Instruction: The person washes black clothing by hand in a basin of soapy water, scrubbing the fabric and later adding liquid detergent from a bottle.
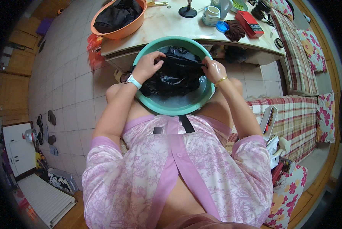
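A green basin (pixel 142 100) of cloudy water (pixel 171 102) stands before me between my knees. In it lies a wet black cloth (pixel 175 78), glossy and bunched, perhaps a garment; its exact kind does not show. At the basin's left side my left hand (pixel 149 65) pinches the cloth's upper edge between thumb and fingers. My right hand (pixel 214 70), wet and sudsy on the back, grips the same edge at the right. Between the two hands the edge is stretched taut above the water, while the rest sags into it.
Beyond the basin is a marble-patterned table (pixel 155 24). An orange basin (pixel 140 21) of dark cloth sits at its left. A white jar (pixel 211 16), blue lid (pixel 222 26), brown cloth (pixel 235 31) and red box (pixel 249 23) stand right. A plaid sofa (pixel 293 118) flanks me.
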`<state>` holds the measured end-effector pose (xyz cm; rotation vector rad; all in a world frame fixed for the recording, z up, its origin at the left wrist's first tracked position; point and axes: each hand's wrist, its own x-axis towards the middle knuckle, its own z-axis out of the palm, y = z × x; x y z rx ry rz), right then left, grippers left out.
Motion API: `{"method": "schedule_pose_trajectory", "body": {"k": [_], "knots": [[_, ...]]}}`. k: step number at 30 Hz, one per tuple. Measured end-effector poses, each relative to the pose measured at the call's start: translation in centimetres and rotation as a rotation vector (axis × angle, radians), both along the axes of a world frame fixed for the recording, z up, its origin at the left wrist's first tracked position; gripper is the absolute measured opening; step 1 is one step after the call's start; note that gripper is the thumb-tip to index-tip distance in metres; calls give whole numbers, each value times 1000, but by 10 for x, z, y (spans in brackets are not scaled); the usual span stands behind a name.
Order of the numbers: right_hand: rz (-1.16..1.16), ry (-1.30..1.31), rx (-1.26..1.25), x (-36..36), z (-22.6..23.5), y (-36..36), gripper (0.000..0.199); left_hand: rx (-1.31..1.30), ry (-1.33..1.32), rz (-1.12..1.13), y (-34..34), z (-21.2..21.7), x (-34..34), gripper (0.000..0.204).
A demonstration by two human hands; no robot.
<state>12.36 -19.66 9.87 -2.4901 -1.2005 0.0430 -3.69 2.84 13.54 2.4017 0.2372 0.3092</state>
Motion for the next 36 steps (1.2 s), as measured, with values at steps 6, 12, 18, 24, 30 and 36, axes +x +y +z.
{"method": "schedule_pose_trajectory", "body": {"k": [6, 12, 18, 24, 30, 36], "knots": [[-117, -39, -108, 5, -30, 22, 22, 165, -131, 290, 9, -28, -32, 46], [274, -68, 41, -31, -55, 61, 50, 479, 2, 378, 12, -42, -63, 44], [139, -1, -180, -25, -91, 63, 57, 461, 110, 352, -8, -51, -79, 55], [95, 84, -217, -15, -106, 65, 54, 322, 154, 444, -33, -48, -73, 58], [186, 84, -161, -15, -81, 68, 54, -62, -97, 412, -54, -54, -49, 39], [392, 866, 309, -45, -2, 44, 78, -180, -358, 300, -100, -47, 5, 29]]}}
